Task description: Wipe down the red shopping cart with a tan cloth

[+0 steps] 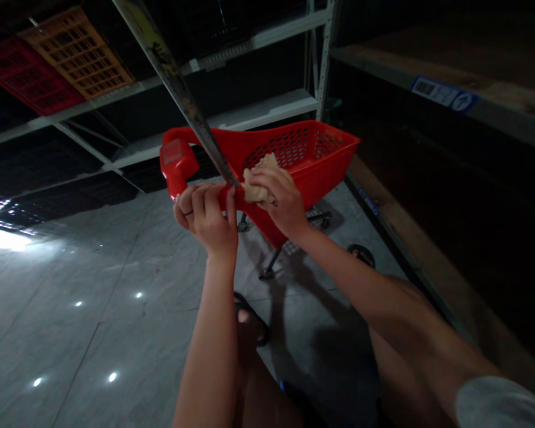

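Note:
A red plastic shopping cart (330, 169) with a perforated basket stands in front of me on dark legs with casters. My left hand (209, 217) is wrapped round the cart's red rim near the handle end. In my right hand (283, 202) is a crumpled beige cloth (265, 184), pressed against the same rim just right of my left hand. A long metal bar (182, 95) with worn yellow and black marks slants down from the top; its lower end appears close to my left thumb. Whether the bar touches the cart I cannot tell.
Metal shelving (267, 116) runs behind the cart, with a yellow crate (78, 53) and a red crate (29, 77) at upper left. A wooden shelf with a blue label (446, 94) flanks the right side. Grey tiled floor (116, 333) lies at left.

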Tool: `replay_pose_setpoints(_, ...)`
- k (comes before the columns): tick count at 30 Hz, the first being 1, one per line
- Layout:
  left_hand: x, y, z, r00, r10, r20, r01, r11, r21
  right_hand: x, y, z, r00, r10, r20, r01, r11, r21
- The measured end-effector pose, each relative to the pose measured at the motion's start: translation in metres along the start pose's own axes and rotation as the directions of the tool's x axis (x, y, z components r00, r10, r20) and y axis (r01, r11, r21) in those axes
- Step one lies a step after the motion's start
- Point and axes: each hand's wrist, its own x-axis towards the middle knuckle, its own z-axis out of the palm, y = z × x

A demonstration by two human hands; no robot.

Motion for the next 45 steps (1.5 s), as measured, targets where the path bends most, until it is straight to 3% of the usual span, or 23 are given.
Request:
replay_pose_setpoints(3, 0.001, -0.005, -0.001, 1.0, 0.03, 0.006, -0.03, 1.0, 0.005, -0.006, 0.06, -0.024, 0.982, 0.103, -0.156, -0.118, 0.989, -0.09)
replay_pose_setpoints(5, 0.001, -0.006, -0.001, 0.999, 0.03, 0.02, -0.03, 0.999, -0.012, -0.008, 0.097, -0.041, 0.946, 0.176, -0.273, -0.219, 0.967, -0.133)
replay_pose_setpoints(7, 0.001, -0.005, 0.0, 0.999, 0.011, 0.034, -0.01, 1.0, -0.028, -0.006, 0.115, -0.05, 0.914, 0.223, -0.338, -0.286, 0.946, -0.15)
replay_pose_setpoints(10, 0.001, -0.003, 0.005, 0.999, -0.031, 0.029, 0.032, 0.999, -0.034, -0.002, 0.09, -0.041, 0.938, 0.171, -0.302, -0.222, 0.965, -0.143)
replay_pose_setpoints(14, 0.002, -0.005, 0.01, 0.997, -0.072, -0.01, 0.072, 0.997, -0.026, -0.009, 0.014, -0.006, 0.996, -0.011, -0.086, 0.004, 0.997, -0.075)
replay_pose_setpoints(16, 0.001, -0.009, 0.01, 0.996, -0.082, -0.019, 0.081, 0.997, -0.016, -0.017, -0.002, 0.004, 0.998, -0.055, 0.014, 0.056, 0.998, -0.039)
replay_pose_setpoints(18, -0.001, -0.014, 0.008, 0.998, -0.058, -0.03, 0.058, 0.998, -0.009, -0.027, 0.009, 0.006, 0.999, -0.023, 0.024, 0.024, 0.999, -0.042)
replay_pose_setpoints(20, -0.004, -0.014, 0.006, 1.0, 0.008, -0.005, -0.008, 1.0, -0.018, -0.037, 0.041, 0.0, 0.995, 0.095, -0.037, -0.098, 0.992, -0.079)
replay_pose_setpoints(23, -0.006, -0.004, 0.009, 0.977, 0.143, 0.159, -0.129, 0.987, -0.093, -0.049, 0.091, -0.009, 0.942, 0.282, -0.184, -0.306, 0.945, -0.118)
replay_pose_setpoints(25, -0.005, 0.005, 0.013, 0.945, 0.197, 0.261, -0.162, 0.975, -0.15, -0.055, 0.105, -0.008, 0.904, 0.346, -0.253, -0.382, 0.917, -0.111)
replay_pose_setpoints(27, -0.004, 0.011, 0.018, 0.934, 0.198, 0.296, -0.151, 0.973, -0.174, -0.063, 0.1, 0.001, 0.903, 0.365, -0.229, -0.395, 0.913, -0.102)
replay_pose_setpoints(29, -0.003, 0.014, 0.023, 0.938, 0.175, 0.3, -0.127, 0.976, -0.174, -0.074, 0.08, 0.015, 0.927, 0.367, -0.081, -0.374, 0.923, -0.091)
replay_pose_setpoints(32, -0.004, 0.012, 0.028, 0.942, 0.154, 0.298, -0.112, 0.982, -0.154, -0.079, 0.047, 0.032, 0.917, 0.384, 0.106, -0.38, 0.923, -0.057)
replay_pose_setpoints(35, -0.006, 0.009, 0.03, 0.948, 0.15, 0.279, -0.123, 0.986, -0.113, -0.06, 0.028, 0.031, 0.933, 0.358, 0.043, -0.359, 0.933, 0.009)
replay_pose_setpoints(39, -0.006, 0.007, 0.03, 0.953, 0.138, 0.269, -0.118, 0.989, -0.09, -0.042, 0.03, 0.025, 0.973, 0.228, -0.032, -0.226, 0.973, 0.051)
replay_pose_setpoints(41, -0.006, 0.006, 0.029, 0.953, 0.131, 0.273, -0.109, 0.989, -0.096, -0.056, 0.039, 0.03, 0.973, 0.229, 0.038, -0.231, 0.973, 0.028)
replay_pose_setpoints(45, -0.007, 0.004, 0.027, 0.955, 0.117, 0.274, -0.092, 0.991, -0.102, -0.09, 0.052, 0.041, 0.928, 0.303, 0.218, -0.301, 0.953, -0.043)
